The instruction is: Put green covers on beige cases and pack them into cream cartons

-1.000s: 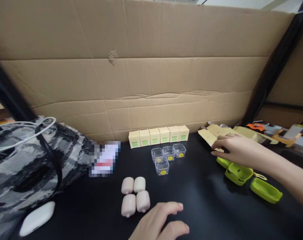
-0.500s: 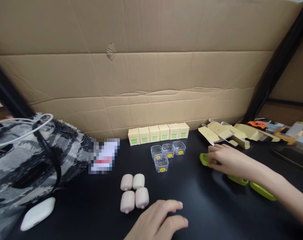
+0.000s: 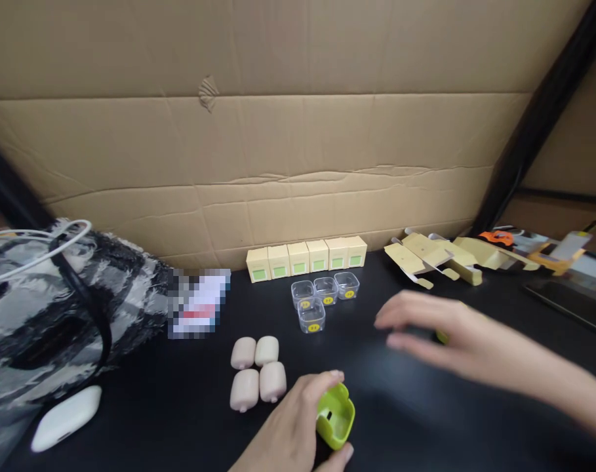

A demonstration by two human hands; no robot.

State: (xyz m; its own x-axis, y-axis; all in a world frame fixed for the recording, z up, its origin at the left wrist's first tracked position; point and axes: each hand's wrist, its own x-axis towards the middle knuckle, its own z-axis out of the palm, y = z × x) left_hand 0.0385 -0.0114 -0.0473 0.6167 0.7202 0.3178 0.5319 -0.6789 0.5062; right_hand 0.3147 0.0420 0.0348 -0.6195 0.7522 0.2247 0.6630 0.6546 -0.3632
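Observation:
My left hand [image 3: 298, 423] grips a lime-green plastic shell [image 3: 337, 419] between thumb and fingers; its hollow side, with a small dark slot, faces up toward me. Over the black tabletop on the right, my right hand [image 3: 425, 331] has its fingers stretched out with the thumb apart, and nothing shows in it. Behind that hand peeks a bit of another green piece [image 3: 442, 336], mostly hidden. Several pale pink and cream rounded blocks [image 3: 245, 388] lie in a cluster left of my left hand. Beyond them stand several clear square cups [image 3: 311, 316] with yellow stickers.
A row of small yellow boxes [image 3: 298, 259] stands against the cardboard wall [image 3: 298, 144]. Flattened yellow cartons [image 3: 420, 252] lie at the back right, near a dark flat device [image 3: 568, 308]. On the left are a grey-black fabric bag [image 3: 135, 288] and a white oval case [image 3: 66, 418].
The green shell has passed from my right hand at the right into my left hand. My left hand has closed on it; my right hand has let go and opened.

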